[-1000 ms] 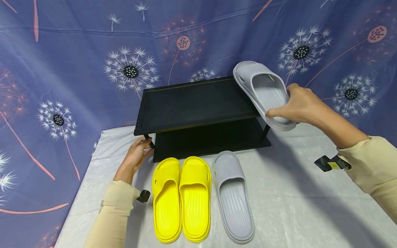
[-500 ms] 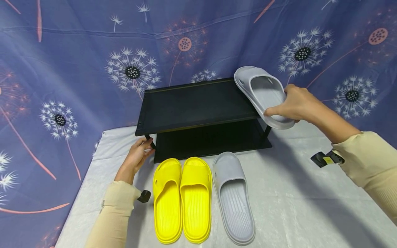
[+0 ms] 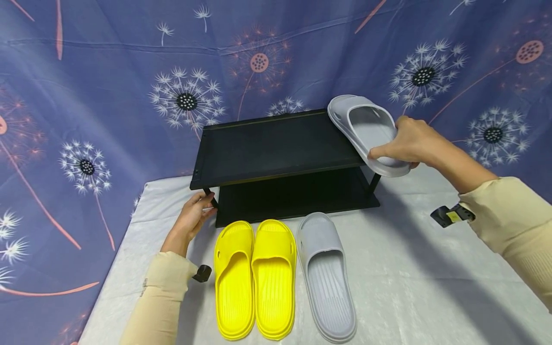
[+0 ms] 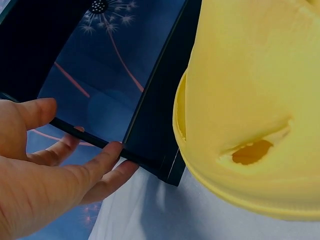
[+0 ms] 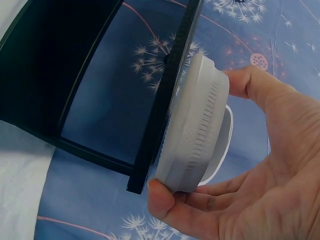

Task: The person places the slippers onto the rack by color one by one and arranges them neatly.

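Observation:
My right hand [image 3: 411, 141] grips a grey slipper [image 3: 345, 104] by its heel end, thumb on one side and fingers on the other. The slipper lies slantwise over the right end of the top shelf of a black two-tier shoe rack [image 3: 271, 148], its heel jutting past the front edge. In the right wrist view, the sole of this slipper [image 5: 195, 130] is right at the shelf. My left hand [image 3: 189, 215] holds the rack's front left leg [image 4: 90, 137], fingers around it. Two yellow slippers [image 3: 235, 282] and a second grey slipper [image 3: 329, 287] lie before the rack.
A pale cloth [image 3: 401, 268] covers the table under the rack and slippers. Behind and to the left hangs a blue curtain [image 3: 108, 96] with a dandelion print. Small black wrist cameras [image 3: 450, 215] stick out from both sleeves.
The grey slipper in my right hand has come down slightly onto the right end of the top shelf. My left hand stays on the rack leg, and the other slippers have not moved.

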{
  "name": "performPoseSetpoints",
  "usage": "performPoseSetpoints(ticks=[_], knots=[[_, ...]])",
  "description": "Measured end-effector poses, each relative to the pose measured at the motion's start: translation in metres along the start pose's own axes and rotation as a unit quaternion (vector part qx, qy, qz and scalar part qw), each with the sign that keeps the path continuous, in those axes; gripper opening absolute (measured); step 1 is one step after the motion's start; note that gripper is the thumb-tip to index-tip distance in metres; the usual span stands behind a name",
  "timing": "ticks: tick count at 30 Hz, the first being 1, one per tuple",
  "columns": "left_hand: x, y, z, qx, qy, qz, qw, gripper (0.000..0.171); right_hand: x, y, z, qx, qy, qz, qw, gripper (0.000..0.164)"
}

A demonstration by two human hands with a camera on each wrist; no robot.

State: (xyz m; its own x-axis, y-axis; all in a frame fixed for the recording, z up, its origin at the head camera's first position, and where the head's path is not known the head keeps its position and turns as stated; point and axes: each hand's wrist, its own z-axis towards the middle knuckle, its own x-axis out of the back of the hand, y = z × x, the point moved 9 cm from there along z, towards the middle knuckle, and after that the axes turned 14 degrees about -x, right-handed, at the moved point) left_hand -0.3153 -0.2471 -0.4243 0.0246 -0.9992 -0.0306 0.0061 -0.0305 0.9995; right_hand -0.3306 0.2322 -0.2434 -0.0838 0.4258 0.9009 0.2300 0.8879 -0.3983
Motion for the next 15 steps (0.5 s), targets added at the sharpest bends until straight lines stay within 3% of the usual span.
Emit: performPoseSetpoints(ticks=[15], knots=[[-0.0003,-0.0009,0.0008,0.006,-0.003,0.0,1.0,0.027,-0.0019,0.0002,0.0097,-0.003,-0.005,-0.006,1.0,0.087]])
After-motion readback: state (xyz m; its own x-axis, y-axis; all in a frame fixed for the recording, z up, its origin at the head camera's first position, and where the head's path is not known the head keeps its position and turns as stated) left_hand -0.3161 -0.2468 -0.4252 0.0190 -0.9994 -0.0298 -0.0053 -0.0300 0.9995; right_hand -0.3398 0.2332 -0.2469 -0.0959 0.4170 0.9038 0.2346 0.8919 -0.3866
